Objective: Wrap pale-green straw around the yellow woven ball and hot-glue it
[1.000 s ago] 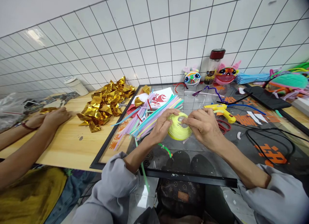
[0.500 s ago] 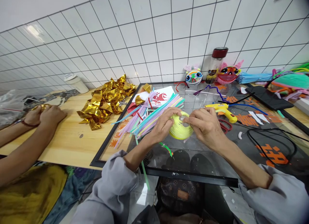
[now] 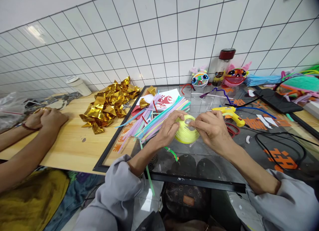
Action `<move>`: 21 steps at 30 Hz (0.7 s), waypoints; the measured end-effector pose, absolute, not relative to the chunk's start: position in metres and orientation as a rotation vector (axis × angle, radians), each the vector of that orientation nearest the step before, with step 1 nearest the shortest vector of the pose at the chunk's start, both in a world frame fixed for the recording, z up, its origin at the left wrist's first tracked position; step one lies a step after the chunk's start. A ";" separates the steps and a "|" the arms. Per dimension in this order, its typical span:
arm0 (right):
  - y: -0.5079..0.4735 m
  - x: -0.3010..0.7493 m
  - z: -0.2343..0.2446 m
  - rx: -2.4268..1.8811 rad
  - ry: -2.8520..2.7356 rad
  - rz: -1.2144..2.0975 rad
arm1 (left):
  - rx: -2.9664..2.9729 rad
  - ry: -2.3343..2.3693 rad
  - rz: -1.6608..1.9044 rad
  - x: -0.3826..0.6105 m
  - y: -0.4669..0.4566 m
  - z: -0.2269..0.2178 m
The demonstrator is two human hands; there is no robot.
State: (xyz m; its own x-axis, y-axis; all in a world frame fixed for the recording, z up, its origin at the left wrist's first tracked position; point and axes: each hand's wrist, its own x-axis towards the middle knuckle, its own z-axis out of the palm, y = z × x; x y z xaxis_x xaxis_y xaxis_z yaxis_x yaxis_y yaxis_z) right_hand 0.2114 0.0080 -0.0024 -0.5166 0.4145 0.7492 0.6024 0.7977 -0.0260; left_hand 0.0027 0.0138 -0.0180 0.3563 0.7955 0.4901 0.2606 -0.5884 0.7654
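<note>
Both my hands hold a small yellow ribbed dome (image 3: 185,134) over the glass table top (image 3: 249,158). My left hand (image 3: 169,128) grips its left rim with curled fingers. My right hand (image 3: 211,129) pinches its top edge from the right. A fan of pastel pipe cleaners (image 3: 156,119) lies just behind my left hand. A yellow glue gun (image 3: 228,113) rests behind my right hand.
A heap of gold foil (image 3: 109,104) lies on the wooden table (image 3: 69,144). Another person's two hands (image 3: 47,119) rest together at the far left. A jar (image 3: 221,67), painted masks (image 3: 199,78), a black tablet (image 3: 277,99) and a black cable (image 3: 279,141) line the back and right.
My hands have turned the yellow dome slightly and shifted a little right. The other person's hands drew together at the left.
</note>
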 end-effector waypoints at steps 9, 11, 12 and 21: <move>0.009 0.212 -0.003 -0.730 -2.173 -0.346 | 2.068 0.861 1.242 0.002 0.017 -0.021; 0.009 0.212 -0.002 -0.717 -2.185 -0.332 | 2.076 0.871 1.242 0.002 0.017 -0.021; 0.009 0.213 -0.002 -0.707 -2.192 -0.323 | 2.079 0.875 1.243 0.002 0.017 -0.021; 0.008 0.211 0.000 -0.663 -2.198 -0.243 | 2.091 0.894 1.248 0.003 0.015 -0.020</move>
State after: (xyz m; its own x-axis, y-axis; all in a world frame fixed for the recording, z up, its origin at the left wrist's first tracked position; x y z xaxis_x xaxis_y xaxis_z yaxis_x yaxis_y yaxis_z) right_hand 0.2114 0.0079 0.0003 -0.5345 0.3791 0.7554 0.5351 0.8436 -0.0448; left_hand 0.0029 0.0151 -0.0196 0.3505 0.7657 0.5393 0.2646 -0.6333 0.7272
